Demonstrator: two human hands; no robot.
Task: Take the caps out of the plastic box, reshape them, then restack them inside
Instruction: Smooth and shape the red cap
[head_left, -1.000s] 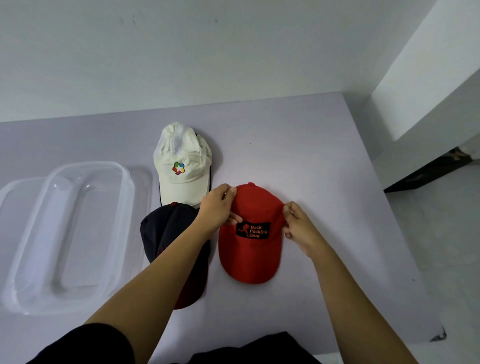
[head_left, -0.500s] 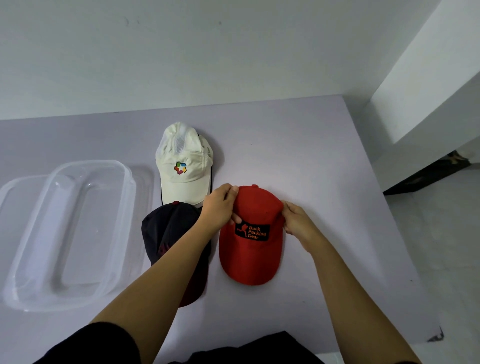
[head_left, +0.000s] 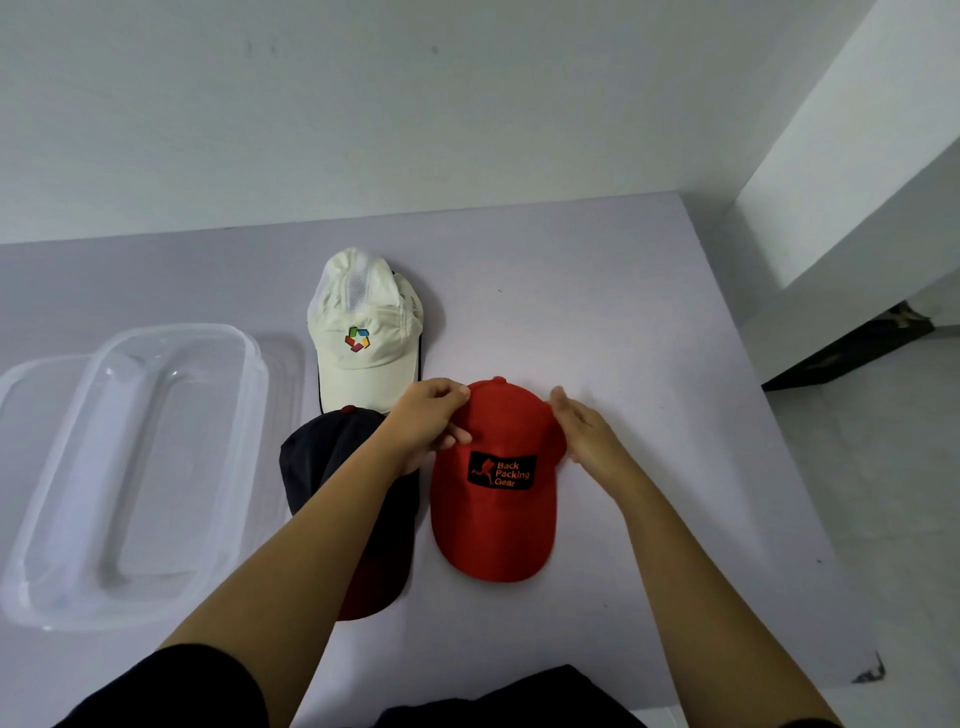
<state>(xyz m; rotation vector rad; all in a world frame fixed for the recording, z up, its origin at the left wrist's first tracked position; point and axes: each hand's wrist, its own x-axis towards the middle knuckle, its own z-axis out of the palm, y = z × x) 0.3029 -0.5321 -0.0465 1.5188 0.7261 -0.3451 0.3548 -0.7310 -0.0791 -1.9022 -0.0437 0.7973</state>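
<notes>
A red cap (head_left: 496, 525) with a black patch lies on the table, brim toward me. My left hand (head_left: 431, 423) pinches the left side of its crown. My right hand (head_left: 584, 434) rests flat against the crown's right side, fingers straight. A white cap (head_left: 363, 338) with a coloured logo lies farther back. A dark navy cap (head_left: 322, 457) with a red brim lies left of the red one, partly under my left forearm. The clear plastic box (head_left: 130, 467) stands empty at the left.
The pale table (head_left: 623, 322) ends at its right edge near a white wall corner and floor (head_left: 883, 467). A wall runs along the table's far side. The box seems to rest on its clear lid (head_left: 283, 358).
Both hands slid up the red cap's crown toward its top. My right hand's fingers went from pinching the side to lying flat against it.
</notes>
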